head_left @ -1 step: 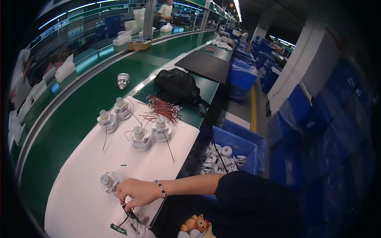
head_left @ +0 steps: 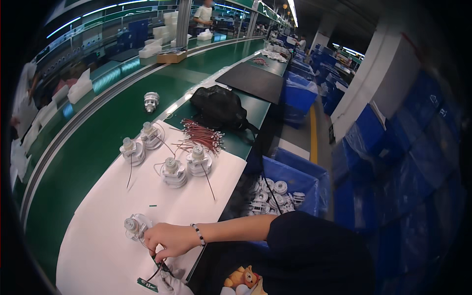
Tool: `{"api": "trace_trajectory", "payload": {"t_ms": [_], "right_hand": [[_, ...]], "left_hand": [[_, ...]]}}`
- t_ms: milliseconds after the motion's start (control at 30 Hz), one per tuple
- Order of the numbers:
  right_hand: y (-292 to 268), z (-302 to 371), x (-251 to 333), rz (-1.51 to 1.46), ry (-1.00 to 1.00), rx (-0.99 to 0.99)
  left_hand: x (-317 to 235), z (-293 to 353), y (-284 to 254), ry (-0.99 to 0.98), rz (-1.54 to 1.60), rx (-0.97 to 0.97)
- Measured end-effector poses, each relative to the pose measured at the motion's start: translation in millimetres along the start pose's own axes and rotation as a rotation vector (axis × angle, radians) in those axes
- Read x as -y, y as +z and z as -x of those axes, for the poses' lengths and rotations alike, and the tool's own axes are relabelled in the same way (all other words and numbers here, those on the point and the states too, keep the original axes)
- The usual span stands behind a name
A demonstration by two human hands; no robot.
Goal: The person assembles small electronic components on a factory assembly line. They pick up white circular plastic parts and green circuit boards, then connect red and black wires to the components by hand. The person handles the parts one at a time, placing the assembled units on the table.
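Note:
My right hand (head_left: pixel 169 240), bare with a beaded bracelet, pinches a thin dark wire (head_left: pixel 159 268) near the paper's front edge. The wire runs down to a small green circuit board (head_left: pixel 147 284). Close below, my left hand (head_left: pixel 174 282) in a white glove is closed by a narrow dark green strip (head_left: pixel 165 268); its grip is mostly hidden. Just beyond my right fingers stands a white round plastic assembly (head_left: pixel 136 226) with a clear, knob-like top. Several similar assemblies (head_left: pixel 174 173) with thin wires stand farther up the white paper (head_left: pixel 108 246).
A bundle of red-brown wires (head_left: pixel 202 135) lies beside a black bag (head_left: pixel 220 107). One assembly (head_left: pixel 151 102) sits on the green bench (head_left: pixel 179 81). To the right, a blue bin (head_left: pixel 312 184) holds white round parts. A small green strip (head_left: pixel 153 205) lies on the paper.

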State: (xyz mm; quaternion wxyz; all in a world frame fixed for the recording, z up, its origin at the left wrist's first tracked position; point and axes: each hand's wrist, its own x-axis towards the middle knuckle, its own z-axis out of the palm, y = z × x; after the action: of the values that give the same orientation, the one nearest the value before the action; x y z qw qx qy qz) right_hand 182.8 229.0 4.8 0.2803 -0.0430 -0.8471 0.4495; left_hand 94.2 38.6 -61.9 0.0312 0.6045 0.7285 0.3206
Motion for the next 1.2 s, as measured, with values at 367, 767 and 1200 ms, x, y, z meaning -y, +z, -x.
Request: {"api": "trace_trajectory", "payload": {"t_ms": [367, 767, 1200], "right_hand": [[7, -7, -17, -0.034, -0.106, 0.123], [-50, 4, 4, 0.052, 0.086, -0.245], [-28, -26, -81, -0.21, 0.458, -0.269]], "left_hand": [[18, 8, 14, -0.087, 0.302, -0.027], [-38, -48, -102, -0.683, 0.993, 0.133], [-49, -180, -183, 0.332, -0.396, -0.016]]}}
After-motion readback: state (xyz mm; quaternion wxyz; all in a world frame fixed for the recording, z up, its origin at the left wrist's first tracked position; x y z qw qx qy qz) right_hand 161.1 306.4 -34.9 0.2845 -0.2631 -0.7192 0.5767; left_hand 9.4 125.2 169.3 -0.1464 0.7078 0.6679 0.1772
